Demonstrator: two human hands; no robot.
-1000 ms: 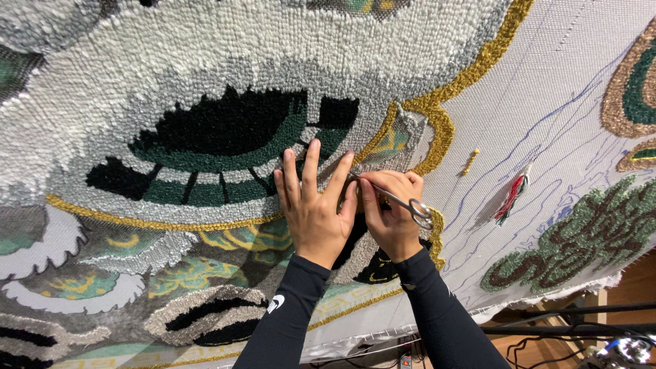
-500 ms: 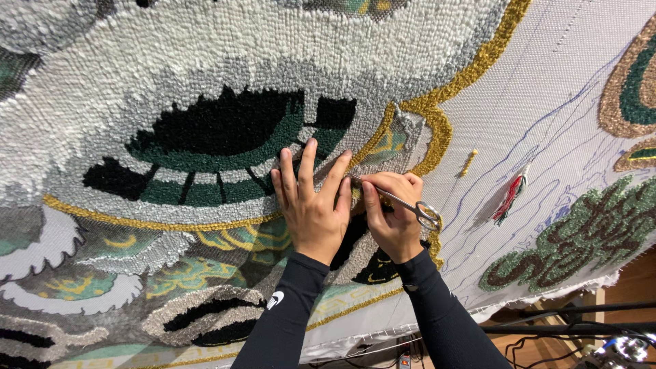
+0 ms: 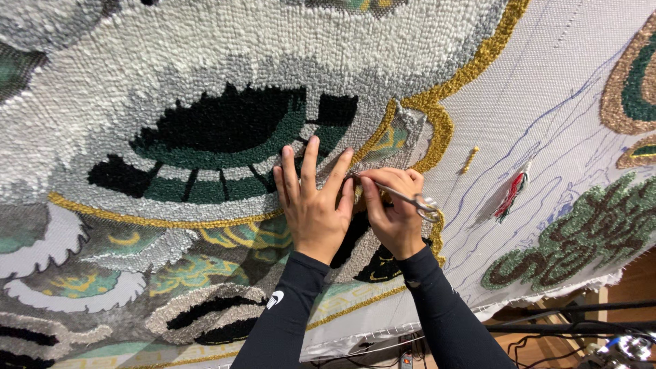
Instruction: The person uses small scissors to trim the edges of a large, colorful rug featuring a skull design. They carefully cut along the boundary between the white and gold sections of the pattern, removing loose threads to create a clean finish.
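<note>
A large tufted rug (image 3: 205, 75) hangs stretched in front of me, with white, grey, black, green and gold loop pile. My left hand (image 3: 313, 205) lies flat on the pile, fingers spread, just below the black and green patch. Right beside it, my right hand (image 3: 394, 212) grips a pair of small metal scissors (image 3: 403, 198). Their tips point left and meet the pile at my left index finger. Both arms wear black sleeves.
Bare white backing cloth (image 3: 547, 102) with blue drawn lines fills the right side. Loose red, white and green yarn (image 3: 514, 195) hangs from it. A green and brown tufted patch (image 3: 574, 236) lies lower right. Black frame bars and cables (image 3: 567, 328) run below the rug's edge.
Both hands stay at the same spot on the pile. The scissors have shifted only slightly in my right hand.
</note>
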